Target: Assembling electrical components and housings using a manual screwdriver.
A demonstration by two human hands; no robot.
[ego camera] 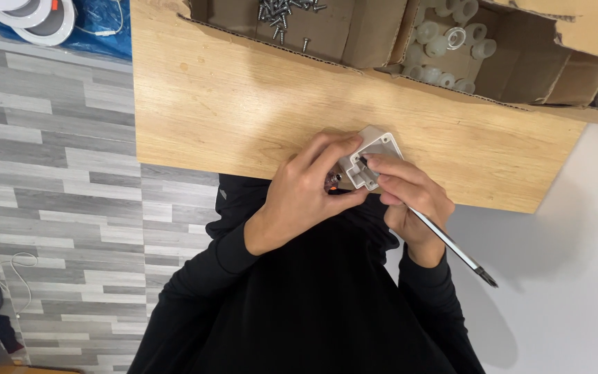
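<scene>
Left hand (299, 197) grips white plastic box (372, 156); right hand (410, 197), at 3 o'clock, pinches screwdriver (451, 244) against it.

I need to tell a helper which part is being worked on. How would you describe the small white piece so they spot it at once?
At the wooden table's near edge, both hands meet. Between them sits the white plastic housing, squarish, unlike the round translucent caps boxed behind.

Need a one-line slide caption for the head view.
Left hand steadies a small white plastic housing at the wooden table's edge while the right hand works a slim screwdriver into it.
</scene>
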